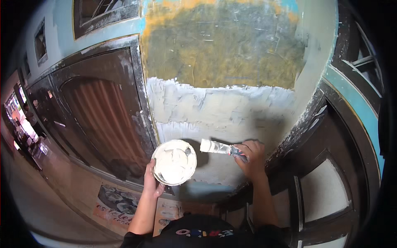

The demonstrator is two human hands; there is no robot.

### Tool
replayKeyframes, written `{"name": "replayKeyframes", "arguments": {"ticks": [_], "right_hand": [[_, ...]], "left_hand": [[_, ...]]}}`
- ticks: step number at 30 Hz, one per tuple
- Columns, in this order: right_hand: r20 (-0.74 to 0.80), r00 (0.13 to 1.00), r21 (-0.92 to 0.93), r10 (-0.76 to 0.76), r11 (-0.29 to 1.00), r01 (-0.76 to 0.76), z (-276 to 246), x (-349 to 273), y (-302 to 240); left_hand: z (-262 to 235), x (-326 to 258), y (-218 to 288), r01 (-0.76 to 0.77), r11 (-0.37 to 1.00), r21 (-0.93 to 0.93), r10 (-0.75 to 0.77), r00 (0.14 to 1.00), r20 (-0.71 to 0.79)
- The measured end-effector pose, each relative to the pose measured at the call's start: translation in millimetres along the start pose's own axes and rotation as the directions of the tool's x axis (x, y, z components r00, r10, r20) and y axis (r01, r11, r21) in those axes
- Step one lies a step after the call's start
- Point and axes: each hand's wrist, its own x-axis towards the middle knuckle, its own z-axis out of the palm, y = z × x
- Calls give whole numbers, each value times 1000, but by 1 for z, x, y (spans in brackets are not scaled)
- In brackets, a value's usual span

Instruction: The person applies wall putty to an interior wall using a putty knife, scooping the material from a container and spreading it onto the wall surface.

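In my left hand (151,178) is a round white tub (156,175), gripped by its side and tipped so its opening shows. Thick white filler paste (175,163) lies inside it. My right hand (251,159) is closed round the dark handle of a putty knife (217,147), whose blade points left toward the tub, apart from it. White paste coats the blade and its tip. Behind both hands stands a wall (223,53), bare grey-yellow above, with a band of pale, rough filler (219,105) below.
A dark wooden door frame (138,78) with a brown curtain (103,111) borders the wall at left. Another dark door (347,136) with pale panels stands close on the right. A printed banner (115,202) lies low at left. Farther left, a passage leads to a bright opening.
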Motion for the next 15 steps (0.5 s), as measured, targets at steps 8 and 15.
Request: {"name": "replayKeyframes", "arguments": {"ticks": [8,15], "right_hand": [[-469,883,163,17,984,68,-12,49,23],[-545,705,483,453,857,-178,-86,137,69]], "left_hand": [[9,-3,-20,58,997,46,-59,998,27],[0,8,-30,44,995,89,-51,996,79]]}}
